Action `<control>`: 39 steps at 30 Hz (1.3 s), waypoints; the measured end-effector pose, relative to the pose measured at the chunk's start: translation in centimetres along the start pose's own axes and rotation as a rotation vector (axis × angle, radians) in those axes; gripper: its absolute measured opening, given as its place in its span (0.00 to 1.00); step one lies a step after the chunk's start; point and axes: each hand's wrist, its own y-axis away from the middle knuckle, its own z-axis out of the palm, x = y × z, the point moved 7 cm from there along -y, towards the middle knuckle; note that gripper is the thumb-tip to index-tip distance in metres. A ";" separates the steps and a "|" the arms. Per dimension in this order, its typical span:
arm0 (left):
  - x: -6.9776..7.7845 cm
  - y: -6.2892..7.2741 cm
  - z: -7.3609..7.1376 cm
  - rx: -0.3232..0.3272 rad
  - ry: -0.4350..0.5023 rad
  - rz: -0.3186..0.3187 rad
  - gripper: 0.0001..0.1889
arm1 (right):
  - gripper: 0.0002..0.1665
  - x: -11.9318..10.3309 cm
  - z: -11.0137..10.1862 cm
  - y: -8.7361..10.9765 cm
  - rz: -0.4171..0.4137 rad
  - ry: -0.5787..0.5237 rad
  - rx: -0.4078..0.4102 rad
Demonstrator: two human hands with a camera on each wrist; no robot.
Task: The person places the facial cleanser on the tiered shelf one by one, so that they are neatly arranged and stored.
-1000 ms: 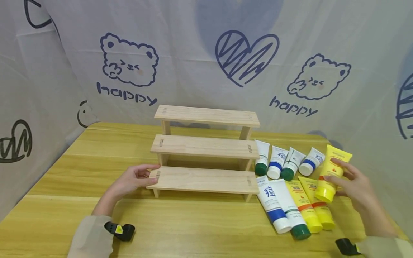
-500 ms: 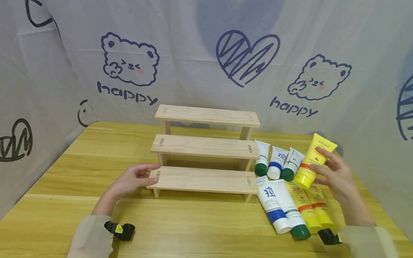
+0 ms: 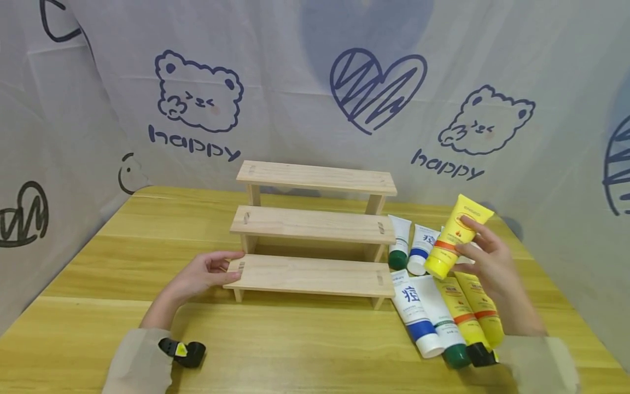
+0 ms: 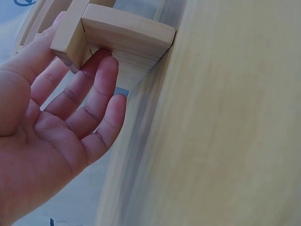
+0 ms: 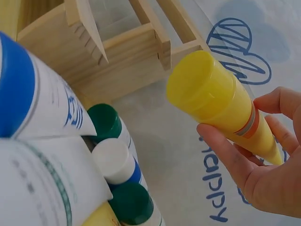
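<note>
Pinching a yellow tube point(image 3: 450, 242) in the right hand point(image 3: 488, 261), between thumb and fingers, with cap end low and toward the left, flat end high. Held in the air over the row of small tubes point(image 3: 401, 236), to the right of the wooden rack point(image 3: 312, 223) and apart from it. Gripping with the left hand point(image 3: 200, 277) the left end of the lowest shelf point(image 3: 312, 274), probably to steady the rack. By judgement, between picking up and setting down: already off the table point(image 3: 295, 350), not yet placed. Needed next, most likely: a firm pinch and care not to knock the tubes below. Nearer to the person, lying side by side: large white tubes point(image 3: 412, 309) and more yellow tubes point(image 3: 459, 307). Underneath, yellowish wood grain. Behind and at the left, hanging pale cloth point(image 3: 290, 71) with blue drawings.
</note>
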 end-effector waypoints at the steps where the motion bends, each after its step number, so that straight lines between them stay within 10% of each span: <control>1: 0.0 0.0 0.0 -0.001 0.001 0.001 0.27 | 0.33 0.0 0.2 -0.1 -0.004 0.007 0.005; 39: -0.2 -0.2 0.1 -0.027 0.012 0.019 0.27 | 0.31 -6.9 13.3 -3.0 -0.384 -0.301 -0.047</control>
